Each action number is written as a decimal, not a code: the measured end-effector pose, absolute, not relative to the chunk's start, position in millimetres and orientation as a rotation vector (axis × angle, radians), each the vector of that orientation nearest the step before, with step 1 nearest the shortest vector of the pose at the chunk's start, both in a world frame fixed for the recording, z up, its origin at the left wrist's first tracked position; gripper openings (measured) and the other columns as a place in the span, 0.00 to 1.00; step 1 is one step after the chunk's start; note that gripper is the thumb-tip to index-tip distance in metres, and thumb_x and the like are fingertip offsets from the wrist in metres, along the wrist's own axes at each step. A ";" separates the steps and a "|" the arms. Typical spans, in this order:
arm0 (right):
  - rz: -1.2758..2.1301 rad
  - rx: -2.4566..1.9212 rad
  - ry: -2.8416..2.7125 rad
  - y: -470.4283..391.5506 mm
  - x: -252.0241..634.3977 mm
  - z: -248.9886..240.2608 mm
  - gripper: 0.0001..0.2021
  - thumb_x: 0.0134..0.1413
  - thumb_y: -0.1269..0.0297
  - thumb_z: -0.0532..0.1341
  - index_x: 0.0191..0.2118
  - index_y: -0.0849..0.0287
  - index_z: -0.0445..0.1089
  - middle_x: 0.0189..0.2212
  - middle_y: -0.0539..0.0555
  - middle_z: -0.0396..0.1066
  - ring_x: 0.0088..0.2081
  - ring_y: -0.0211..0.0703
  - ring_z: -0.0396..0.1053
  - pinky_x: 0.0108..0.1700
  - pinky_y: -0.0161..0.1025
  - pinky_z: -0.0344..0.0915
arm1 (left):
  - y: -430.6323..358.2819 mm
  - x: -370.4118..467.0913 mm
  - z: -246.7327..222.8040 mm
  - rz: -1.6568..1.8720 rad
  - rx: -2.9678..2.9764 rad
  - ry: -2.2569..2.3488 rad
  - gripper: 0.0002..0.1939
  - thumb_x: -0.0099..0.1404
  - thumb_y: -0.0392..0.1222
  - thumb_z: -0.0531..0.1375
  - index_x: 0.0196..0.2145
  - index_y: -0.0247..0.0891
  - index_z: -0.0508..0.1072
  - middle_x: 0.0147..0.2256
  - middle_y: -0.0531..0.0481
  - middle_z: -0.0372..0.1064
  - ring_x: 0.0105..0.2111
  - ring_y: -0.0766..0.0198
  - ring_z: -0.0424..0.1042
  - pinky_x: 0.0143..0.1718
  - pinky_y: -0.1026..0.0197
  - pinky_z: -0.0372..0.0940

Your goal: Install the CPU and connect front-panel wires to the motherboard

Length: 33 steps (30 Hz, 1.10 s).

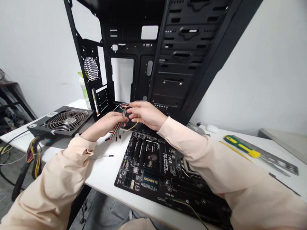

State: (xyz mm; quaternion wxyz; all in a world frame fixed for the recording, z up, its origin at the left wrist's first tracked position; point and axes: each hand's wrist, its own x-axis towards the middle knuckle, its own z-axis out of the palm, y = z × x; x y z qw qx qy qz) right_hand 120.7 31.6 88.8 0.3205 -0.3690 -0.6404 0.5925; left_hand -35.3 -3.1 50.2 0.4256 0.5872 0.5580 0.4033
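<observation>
A bundle of thin coloured wires (117, 127) with small black connectors hangs from between the fingers of my left hand (107, 124), which is closed on it. Close to its right, my right hand (147, 115) has its fingers curled at the top of the bundle, thumb and forefinger together on the wires. A yellow wire loops below its fingers. Both hands are at the bottom front of an open black computer case (159, 60). Under my right forearm lies a black Gigabyte motherboard (152, 163), partly hidden by the sleeve.
A power supply with a round fan grille (68, 119) sits at the left, its cables hanging over the edge of the white table (107, 183). At the right lie a green and yellow screwdriver (241, 145), yellow tweezers and a metal plate (280, 163). A bottle stands behind the case.
</observation>
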 end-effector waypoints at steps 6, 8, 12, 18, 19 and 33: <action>1.324 -0.925 -2.153 19.8 132.5 96.9 0.13 0.57 0.72 0.55 0.47 0.64 0.70 0.41 0.56 0.74 0.37 0.36 0.69 0.41 0.33 0.65 | -3.5 -36.0 48.5 1.018 1.395 1.291 0.07 0.52 0.41 0.61 0.27 0.34 0.72 0.19 0.55 0.60 0.16 0.73 0.52 0.17 0.65 0.44; 1.258 -0.926 -2.260 15.3 133.9 100.4 0.17 0.58 0.69 0.56 0.53 0.64 0.67 0.49 0.59 0.70 0.48 0.42 0.68 0.51 0.38 0.63 | -1.7 -38.7 46.4 1.011 1.359 1.252 0.07 0.52 0.41 0.62 0.27 0.34 0.72 0.19 0.55 0.60 0.16 0.73 0.52 0.16 0.66 0.45; 1.254 -0.944 -2.278 7.9 130.0 107.2 0.31 0.58 0.61 0.58 0.64 0.63 0.51 0.59 0.59 0.62 0.61 0.46 0.58 0.61 0.42 0.54 | 0.3 -44.8 46.5 0.966 1.266 1.147 0.09 0.52 0.43 0.63 0.24 0.34 0.71 0.17 0.54 0.60 0.16 0.71 0.56 0.17 0.66 0.51; 1.111 -0.879 -2.143 15.9 126.3 111.7 0.27 0.59 0.61 0.58 0.61 0.66 0.55 0.47 0.59 0.71 0.48 0.43 0.69 0.52 0.38 0.63 | -9.5 -42.6 63.1 1.072 1.100 1.010 0.08 0.52 0.42 0.60 0.24 0.34 0.68 0.15 0.58 0.55 0.12 0.76 0.47 0.12 0.70 0.44; 1.104 -0.896 -2.104 18.8 127.6 111.2 0.25 0.59 0.63 0.57 0.60 0.66 0.57 0.44 0.58 0.72 0.41 0.40 0.71 0.47 0.37 0.65 | -11.1 -42.0 65.5 1.092 1.068 0.992 0.07 0.52 0.41 0.59 0.25 0.35 0.68 0.15 0.58 0.55 0.11 0.76 0.47 0.12 0.70 0.43; 1.356 -1.130 -2.139 31.6 129.0 60.1 0.07 0.50 0.75 0.61 0.38 0.63 0.70 0.23 0.49 0.68 0.24 0.34 0.65 0.26 0.31 0.61 | -16.8 -46.6 74.7 1.351 0.796 0.697 0.17 0.65 0.45 0.44 0.24 0.38 0.64 0.13 0.61 0.36 0.12 0.72 0.35 0.14 0.69 0.43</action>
